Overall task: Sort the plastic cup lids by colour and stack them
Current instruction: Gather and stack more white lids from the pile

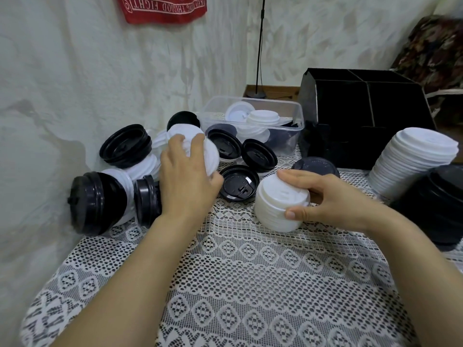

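A white lace tablecloth point(225, 284) covers the table beside a rough white wall point(75, 71); a red cloth point(162, 8) hangs at twelve o'clock. The left hand point(185, 181) curls round a white plastic lid point(211, 152), perhaps several, at eleven o'clock. The right hand point(333, 199) grips a short stack of white lids point(275, 211) at centre. Three upturned black lids point(239, 182) lie just beyond. Two tall stacks sit at three o'clock: one white lid stack point(411, 161), one black lid stack point(431, 209).
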Motion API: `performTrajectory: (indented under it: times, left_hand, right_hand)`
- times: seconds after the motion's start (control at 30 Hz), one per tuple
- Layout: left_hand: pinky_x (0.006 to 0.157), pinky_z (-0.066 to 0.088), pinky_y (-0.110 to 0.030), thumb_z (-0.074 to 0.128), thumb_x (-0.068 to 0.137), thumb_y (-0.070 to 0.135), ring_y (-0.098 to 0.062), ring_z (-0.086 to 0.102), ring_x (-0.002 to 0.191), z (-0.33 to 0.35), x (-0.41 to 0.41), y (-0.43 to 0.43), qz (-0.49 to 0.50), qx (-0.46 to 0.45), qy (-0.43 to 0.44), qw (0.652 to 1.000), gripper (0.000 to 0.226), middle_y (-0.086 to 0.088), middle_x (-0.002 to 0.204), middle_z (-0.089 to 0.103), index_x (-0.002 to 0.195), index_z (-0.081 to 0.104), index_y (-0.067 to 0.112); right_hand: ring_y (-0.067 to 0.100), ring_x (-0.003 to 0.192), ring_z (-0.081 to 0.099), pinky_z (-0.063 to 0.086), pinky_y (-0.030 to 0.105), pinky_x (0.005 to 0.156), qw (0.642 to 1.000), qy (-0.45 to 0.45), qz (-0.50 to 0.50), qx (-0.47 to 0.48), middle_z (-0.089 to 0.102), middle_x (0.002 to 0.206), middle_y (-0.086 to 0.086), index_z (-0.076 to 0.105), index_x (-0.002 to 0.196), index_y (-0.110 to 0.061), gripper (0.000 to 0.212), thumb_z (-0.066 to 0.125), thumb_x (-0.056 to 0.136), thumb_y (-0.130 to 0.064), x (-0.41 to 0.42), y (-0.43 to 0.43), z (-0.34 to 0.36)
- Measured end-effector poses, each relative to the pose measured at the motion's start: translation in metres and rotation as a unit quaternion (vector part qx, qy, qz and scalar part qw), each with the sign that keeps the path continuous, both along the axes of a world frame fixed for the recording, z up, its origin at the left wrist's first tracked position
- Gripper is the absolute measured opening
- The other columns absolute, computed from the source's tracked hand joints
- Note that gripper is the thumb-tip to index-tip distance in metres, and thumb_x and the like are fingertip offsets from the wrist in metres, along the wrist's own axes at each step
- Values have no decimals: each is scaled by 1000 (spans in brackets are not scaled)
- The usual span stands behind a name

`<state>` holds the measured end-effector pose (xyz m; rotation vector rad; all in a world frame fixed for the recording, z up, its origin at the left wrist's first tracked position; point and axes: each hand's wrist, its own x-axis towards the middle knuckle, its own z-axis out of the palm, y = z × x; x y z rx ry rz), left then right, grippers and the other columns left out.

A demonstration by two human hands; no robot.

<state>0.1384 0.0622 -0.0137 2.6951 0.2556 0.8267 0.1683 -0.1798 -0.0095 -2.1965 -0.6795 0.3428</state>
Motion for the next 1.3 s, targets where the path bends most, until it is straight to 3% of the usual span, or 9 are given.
performTrajectory:
  times: [0.13, 0.27, 0.43, 0.63, 0.83, 0.97, 1.07, 1.17, 1.3]
  left_hand:
    - [96, 29, -29, 66, 73, 47, -20, 36, 122, 5, -7, -13, -99, -140, -70, 983, 74, 0, 134, 36, 140, 39, 28]
    - [98, 41, -25, 61, 65, 62, 5, 43, 117, 9, -14, -24, -212, -338, -45, 916, 65, 29, 121, 40, 126, 41, 51]
    - [68, 51, -20, 69, 71, 40, 4, 61, 83, 13, -16, -31, -282, -492, -9, 824, 48, 13, 104, 52, 111, 45, 46]
    - [107, 40, -39, 71, 79, 52, -12, 44, 125, -1, -6, -23, -153, -373, 9, 915, 63, 14, 135, 41, 134, 42, 40]
    - [108, 32, -30, 72, 81, 44, -10, 38, 129, -5, -3, -22, -132, -334, -15, 933, 68, 6, 139, 40, 139, 40, 32]
    - [100, 46, -41, 71, 68, 61, -15, 51, 115, 1, -5, -24, -148, -410, -60, 898, 63, 4, 124, 51, 120, 43, 39]
    - [74, 56, -34, 75, 66, 52, -12, 59, 95, 10, -8, -25, -186, -519, -84, 830, 57, 4, 108, 54, 110, 42, 35]
    - [61, 54, -31, 75, 70, 52, -13, 62, 86, 13, -8, -23, -229, -593, -73, 769, 60, -1, 105, 56, 112, 39, 28]
    - [63, 55, -32, 67, 71, 53, -23, 67, 96, 13, -12, -27, -284, -583, -43, 760, 51, -15, 122, 57, 110, 41, 31]
  right_hand:
    - [-9, 129, 41, 30, 25, 116, 1000, -1, -1, 3, 37, 128, -44, 46, 135, -43, 85, 78, 56, -48, 1, -1, -1]
    - [-3, 123, 50, 39, 31, 111, 1000, 3, -9, 4, 49, 132, -32, 49, 128, -52, 81, 77, 52, -54, 2, -1, -2]
    - [-3, 121, 51, 41, 34, 110, 1000, -1, -9, -8, 50, 132, -30, 46, 129, -56, 86, 73, 49, -68, 4, -3, -6]
    - [-3, 122, 49, 40, 27, 108, 1000, -8, -7, -23, 45, 135, -30, 43, 134, -52, 84, 71, 56, -62, 0, 0, -3]
    - [-2, 124, 48, 40, 29, 110, 1000, -12, -6, -21, 44, 136, -30, 42, 134, -53, 84, 70, 55, -64, 1, -1, -4]
    - [-3, 130, 41, 34, 30, 114, 999, -32, -3, -36, 38, 142, -30, 39, 133, -55, 85, 64, 53, -71, 0, -1, -2]
    - [-8, 140, 23, 22, 26, 118, 994, -106, -10, -11, 26, 153, -26, 29, 137, -54, 82, 59, 63, -73, -5, 4, 0]
    - [-4, 144, 19, 21, 23, 118, 967, -243, -2, 82, 25, 157, -15, 28, 148, -36, 75, 65, 85, -55, -12, 17, -1]
    - [14, 145, 30, 27, 30, 117, 913, -393, 40, 103, 31, 156, 2, 35, 147, -14, 68, 63, 88, -33, -22, 42, -6]
